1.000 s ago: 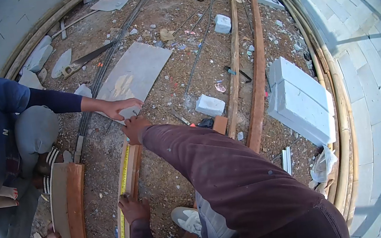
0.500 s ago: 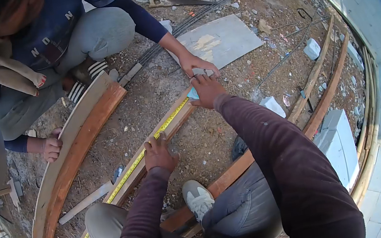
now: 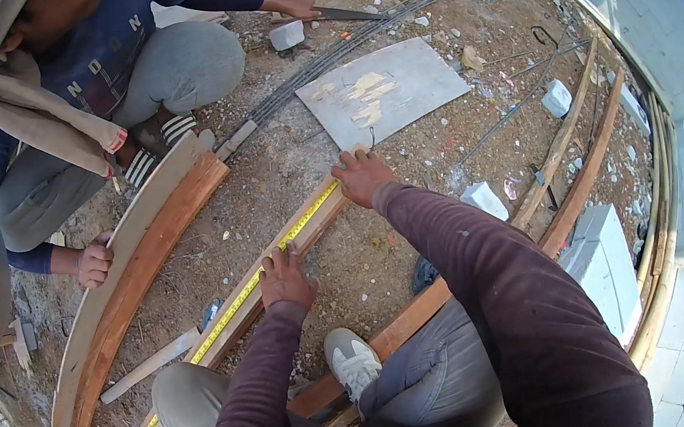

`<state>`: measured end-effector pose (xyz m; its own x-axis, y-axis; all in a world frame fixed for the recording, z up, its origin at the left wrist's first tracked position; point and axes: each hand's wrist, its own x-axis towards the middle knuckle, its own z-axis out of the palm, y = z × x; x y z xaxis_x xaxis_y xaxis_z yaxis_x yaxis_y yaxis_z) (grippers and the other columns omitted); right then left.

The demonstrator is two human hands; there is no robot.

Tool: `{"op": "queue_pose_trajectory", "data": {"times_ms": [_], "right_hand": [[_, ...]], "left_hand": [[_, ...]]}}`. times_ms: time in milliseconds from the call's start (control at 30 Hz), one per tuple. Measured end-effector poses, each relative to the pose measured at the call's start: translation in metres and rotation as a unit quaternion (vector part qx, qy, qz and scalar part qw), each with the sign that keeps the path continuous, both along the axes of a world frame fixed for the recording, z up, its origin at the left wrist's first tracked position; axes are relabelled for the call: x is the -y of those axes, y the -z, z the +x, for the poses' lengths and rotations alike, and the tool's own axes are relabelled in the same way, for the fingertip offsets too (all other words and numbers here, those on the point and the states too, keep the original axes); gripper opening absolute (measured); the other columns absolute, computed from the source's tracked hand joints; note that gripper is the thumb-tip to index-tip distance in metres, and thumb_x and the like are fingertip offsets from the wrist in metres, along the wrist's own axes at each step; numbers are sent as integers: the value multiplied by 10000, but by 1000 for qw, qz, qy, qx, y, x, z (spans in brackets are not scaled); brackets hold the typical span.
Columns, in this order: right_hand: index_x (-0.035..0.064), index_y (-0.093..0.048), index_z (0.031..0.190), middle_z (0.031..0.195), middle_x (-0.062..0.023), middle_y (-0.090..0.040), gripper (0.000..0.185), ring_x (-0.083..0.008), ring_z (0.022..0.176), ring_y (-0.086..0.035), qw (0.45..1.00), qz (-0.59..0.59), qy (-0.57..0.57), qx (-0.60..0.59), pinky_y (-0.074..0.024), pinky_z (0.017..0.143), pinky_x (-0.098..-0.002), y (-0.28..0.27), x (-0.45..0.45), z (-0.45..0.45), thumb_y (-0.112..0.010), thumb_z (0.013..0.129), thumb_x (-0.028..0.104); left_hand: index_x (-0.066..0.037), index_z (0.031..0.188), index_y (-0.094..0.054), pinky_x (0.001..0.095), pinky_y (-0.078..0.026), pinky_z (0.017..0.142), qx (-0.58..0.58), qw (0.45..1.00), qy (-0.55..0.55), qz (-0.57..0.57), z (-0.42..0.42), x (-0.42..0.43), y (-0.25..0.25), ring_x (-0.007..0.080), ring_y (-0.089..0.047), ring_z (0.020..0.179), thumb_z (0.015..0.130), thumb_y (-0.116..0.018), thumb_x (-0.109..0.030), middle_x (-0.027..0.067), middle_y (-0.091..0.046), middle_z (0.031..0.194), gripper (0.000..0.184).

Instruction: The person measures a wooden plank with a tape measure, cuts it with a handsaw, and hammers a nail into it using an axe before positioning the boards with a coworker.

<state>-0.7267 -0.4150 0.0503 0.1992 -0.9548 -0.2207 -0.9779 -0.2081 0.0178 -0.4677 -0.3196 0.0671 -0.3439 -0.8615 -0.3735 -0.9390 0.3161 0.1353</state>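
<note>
A long wooden board (image 3: 319, 224) runs diagonally over the ground in front of me, with a yellow tape measure (image 3: 238, 300) stretched along its top. My left hand (image 3: 287, 281) rests midway along, its fingers bent over the board and touching the tape. At the far end, my right hand (image 3: 365, 178) is closed around the board's tip, where the tape disappears under the fingers. What else lies under that palm is hidden. A co-worker squats at the left. One of their hands (image 3: 94, 263) holds a curved plank (image 3: 131, 238); the other (image 3: 297, 8) grips a handsaw (image 3: 351, 14).
A pale scrap panel (image 3: 385, 90) lies beyond the board. Thin metal rods (image 3: 285, 79) cross the ground behind it. White blocks (image 3: 605, 261) and curved timbers (image 3: 577, 203) are at my right. Another plank (image 3: 416, 313) passes by my shoe (image 3: 353, 359).
The co-worker's hand has left the board's far end and taken hold of the handsaw. My right hand has shifted slightly down and left; the turquoise piece beneath it no longer shows. My left hand stays put.
</note>
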Motion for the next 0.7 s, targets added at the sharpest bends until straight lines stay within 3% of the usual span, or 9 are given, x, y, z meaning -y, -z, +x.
{"op": "queue_pose_trajectory", "data": {"times_ms": [233, 333, 533, 700], "right_hand": [[180, -608, 1257, 1254, -101, -544, 395, -291, 1215, -501, 999, 3, 52, -6, -424, 963, -459, -3, 7, -25, -626, 900, 348], [161, -584, 1284, 1265, -101, -536, 439, -285, 1235, -475, 999, -13, 32, -19, -396, 995, -457, -3, 5, -19, -631, 909, 383], [144, -581, 1265, 1286, -107, -530, 462, -293, 1266, -451, 1000, -11, -15, 13, -371, 1027, -473, 3, 5, -12, -649, 901, 420], [147, -592, 1272, 1268, -114, -556, 428, -315, 1237, -494, 999, 32, -13, 6, -405, 1012, -470, 2, 7, -3, -635, 916, 380]], "left_hand": [[-74, 1525, -364, 457, -460, 1029, 12, 1000, 11, 6, -1, 2, -2, 336, -448, 1252, 771, -759, -460, 130, -448, 1371, 934], [-56, 1517, -381, 454, -422, 1083, 8, 1000, 14, 21, 0, 3, -3, 384, -426, 1271, 781, -758, -487, 187, -425, 1408, 932], [-78, 1524, -379, 474, -407, 1065, 22, 999, 15, -16, 0, 1, -5, 341, -447, 1265, 778, -753, -482, 141, -463, 1395, 927], [-75, 1536, -349, 496, -389, 1078, 15, 1000, 1, 6, 0, 0, -2, 352, -432, 1296, 784, -749, -477, 143, -462, 1403, 942]]}}
